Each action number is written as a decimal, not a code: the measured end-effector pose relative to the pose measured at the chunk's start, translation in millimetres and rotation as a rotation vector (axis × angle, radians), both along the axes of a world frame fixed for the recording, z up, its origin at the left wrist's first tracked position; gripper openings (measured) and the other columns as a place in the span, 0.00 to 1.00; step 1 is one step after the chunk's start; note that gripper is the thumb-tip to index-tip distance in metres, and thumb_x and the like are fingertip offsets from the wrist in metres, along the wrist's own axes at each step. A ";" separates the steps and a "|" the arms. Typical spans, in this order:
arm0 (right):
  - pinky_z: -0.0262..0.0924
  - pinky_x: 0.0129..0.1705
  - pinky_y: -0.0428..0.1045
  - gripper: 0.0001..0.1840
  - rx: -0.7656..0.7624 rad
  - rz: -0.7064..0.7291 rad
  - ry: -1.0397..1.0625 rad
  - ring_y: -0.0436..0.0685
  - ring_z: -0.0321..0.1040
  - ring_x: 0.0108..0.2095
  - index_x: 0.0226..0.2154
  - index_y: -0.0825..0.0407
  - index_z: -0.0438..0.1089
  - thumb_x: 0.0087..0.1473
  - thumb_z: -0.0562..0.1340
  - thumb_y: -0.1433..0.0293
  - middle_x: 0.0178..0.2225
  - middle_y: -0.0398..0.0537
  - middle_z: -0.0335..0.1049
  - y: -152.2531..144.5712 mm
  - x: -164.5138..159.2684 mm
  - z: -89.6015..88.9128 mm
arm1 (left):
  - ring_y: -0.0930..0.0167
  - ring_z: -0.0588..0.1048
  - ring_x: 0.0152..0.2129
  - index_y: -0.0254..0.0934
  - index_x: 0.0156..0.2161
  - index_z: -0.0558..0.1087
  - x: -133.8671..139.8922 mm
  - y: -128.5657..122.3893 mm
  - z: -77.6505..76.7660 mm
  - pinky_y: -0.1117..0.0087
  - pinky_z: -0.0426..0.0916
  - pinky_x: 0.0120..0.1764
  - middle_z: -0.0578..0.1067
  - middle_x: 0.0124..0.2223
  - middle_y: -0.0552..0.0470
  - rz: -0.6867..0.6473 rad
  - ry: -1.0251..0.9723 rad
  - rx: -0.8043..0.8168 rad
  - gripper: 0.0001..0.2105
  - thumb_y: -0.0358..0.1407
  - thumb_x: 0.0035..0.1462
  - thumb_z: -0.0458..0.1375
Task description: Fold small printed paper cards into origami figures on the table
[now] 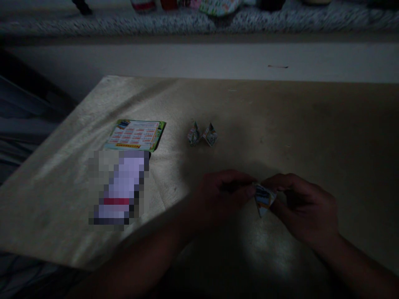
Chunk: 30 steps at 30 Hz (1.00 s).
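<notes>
Between both hands, above the table, is a small folded paper piece (263,198) with printed colours, its tip pointing down toward me. My left hand (222,195) pinches its left corner between thumb and fingers. On the other side, my right hand (304,207) grips the right edge, fingers curled. Dim light hides the fine folds. Farther back stand two small folded paper figures, a left one (194,135) and a right one (210,135), close together with pointed tops.
A printed card (135,135) lies on the covered table (174,104), left of the figures. Below it is a pixelated oblong object (126,187) with a lit-looking face. A speckled stone ledge (174,23) with several items runs along the back, above a pale wall (187,60).
</notes>
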State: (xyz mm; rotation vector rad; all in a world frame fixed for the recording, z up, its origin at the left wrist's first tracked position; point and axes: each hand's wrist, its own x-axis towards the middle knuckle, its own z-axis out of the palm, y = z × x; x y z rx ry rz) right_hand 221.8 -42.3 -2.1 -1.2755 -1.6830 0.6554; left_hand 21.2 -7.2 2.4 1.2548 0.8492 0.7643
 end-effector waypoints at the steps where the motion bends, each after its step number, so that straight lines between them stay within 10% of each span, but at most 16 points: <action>1: 0.67 0.29 0.43 0.08 0.003 0.006 0.003 0.49 0.74 0.27 0.34 0.47 0.74 0.52 0.67 0.76 0.28 0.40 0.78 -0.1 0.0 0.2 | 0.72 0.78 0.33 0.33 0.44 0.81 0.2 0.6 -0.1 0.74 0.71 0.37 0.81 0.37 0.47 -0.015 -0.039 -0.041 0.13 0.41 0.59 0.65; 15: 0.65 0.25 0.43 0.08 -0.012 0.078 0.081 0.50 0.73 0.23 0.31 0.48 0.72 0.50 0.67 0.77 0.25 0.42 0.76 1.7 -0.3 0.9 | 0.76 0.74 0.28 0.32 0.36 0.81 4.0 0.6 0.6 0.76 0.67 0.33 0.78 0.30 0.52 -0.056 -0.125 -0.228 0.10 0.38 0.53 0.70; 30: 0.60 0.19 0.40 0.13 -0.419 0.189 0.427 0.46 0.64 0.19 0.22 0.52 0.68 0.45 0.73 0.73 0.19 0.39 0.67 6.3 -5.9 9.5 | 0.70 0.80 0.33 0.33 0.39 0.80 2.7 2.7 2.0 0.70 0.73 0.39 0.83 0.37 0.48 -0.099 -0.101 -0.320 0.16 0.35 0.44 0.75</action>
